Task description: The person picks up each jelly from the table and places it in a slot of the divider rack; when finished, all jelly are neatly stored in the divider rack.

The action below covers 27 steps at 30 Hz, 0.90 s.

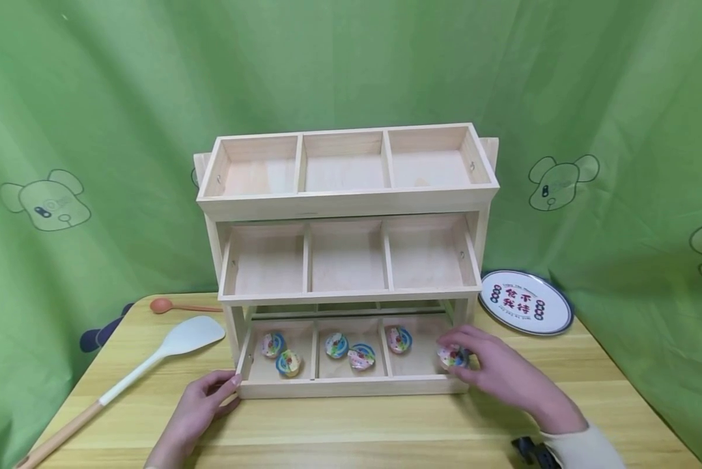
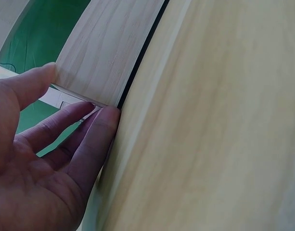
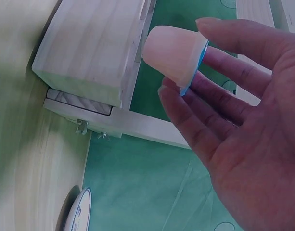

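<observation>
A three-tier wooden rack (image 1: 351, 389) stands on the table, each tier split into three compartments. My left hand (image 1: 201, 407) grips the bottom tray's front left corner, thumb at the upper edge and fingertips lower down on its end (image 2: 104, 48). My right hand (image 1: 494, 368) pinches a jelly cup (image 3: 171, 53) by its lidded rim, over the bottom tray's right compartment; its pale pink base shows in the right wrist view. Jelly cups with printed lids lie in the bottom tray: two at left (image 1: 288, 363), two in the middle (image 1: 361, 356), one at right (image 1: 399, 339).
A white spatula (image 1: 189, 337) with a wooden handle and a small red spoon (image 1: 162, 305) lie left of the rack. To the right sits an oval plate (image 1: 527, 303) with printed characters. A green curtain (image 1: 339, 65) hangs behind the rack.
</observation>
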Each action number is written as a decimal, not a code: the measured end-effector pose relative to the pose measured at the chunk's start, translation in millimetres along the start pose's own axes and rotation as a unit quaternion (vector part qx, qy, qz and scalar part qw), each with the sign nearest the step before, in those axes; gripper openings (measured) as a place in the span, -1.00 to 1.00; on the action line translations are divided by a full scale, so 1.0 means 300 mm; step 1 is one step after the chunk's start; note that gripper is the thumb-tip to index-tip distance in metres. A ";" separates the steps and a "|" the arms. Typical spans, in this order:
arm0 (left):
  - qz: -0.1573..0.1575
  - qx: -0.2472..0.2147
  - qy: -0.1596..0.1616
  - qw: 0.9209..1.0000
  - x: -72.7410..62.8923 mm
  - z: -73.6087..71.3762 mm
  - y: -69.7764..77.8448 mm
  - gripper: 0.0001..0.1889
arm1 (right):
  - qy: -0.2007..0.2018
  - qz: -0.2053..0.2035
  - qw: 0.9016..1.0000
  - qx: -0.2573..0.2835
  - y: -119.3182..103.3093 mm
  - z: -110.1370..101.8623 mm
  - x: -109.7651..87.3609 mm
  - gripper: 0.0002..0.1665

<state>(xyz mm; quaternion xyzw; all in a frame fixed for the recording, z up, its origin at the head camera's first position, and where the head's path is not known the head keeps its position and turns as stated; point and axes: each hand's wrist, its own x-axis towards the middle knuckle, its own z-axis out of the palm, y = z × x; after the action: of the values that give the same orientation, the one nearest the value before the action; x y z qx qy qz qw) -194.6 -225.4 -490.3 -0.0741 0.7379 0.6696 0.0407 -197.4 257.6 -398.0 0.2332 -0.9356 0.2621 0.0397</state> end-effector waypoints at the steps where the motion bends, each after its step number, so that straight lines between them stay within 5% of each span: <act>1: 0.000 -0.001 0.001 1.000 0.001 0.000 0.000 -0.61 | -0.002 0.002 1.000 -0.001 -0.001 0.002 0.003 -0.48; 19: 0.000 0.002 -0.001 1.000 -0.002 -0.001 0.004 -0.62 | -0.030 0.005 1.000 0.004 -0.010 0.045 0.064 -0.47; 27: -0.003 0.000 -0.002 1.000 -0.002 0.000 0.001 -0.63 | -0.047 -0.025 0.999 -0.003 0.017 0.079 0.091 -0.49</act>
<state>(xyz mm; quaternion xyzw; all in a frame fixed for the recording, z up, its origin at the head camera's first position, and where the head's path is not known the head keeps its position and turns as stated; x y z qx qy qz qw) -194.1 -225.4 -489.9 -0.0748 0.7377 0.6696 0.0443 -222.8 238.0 -415.3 0.2685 -0.9310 0.2472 0.0031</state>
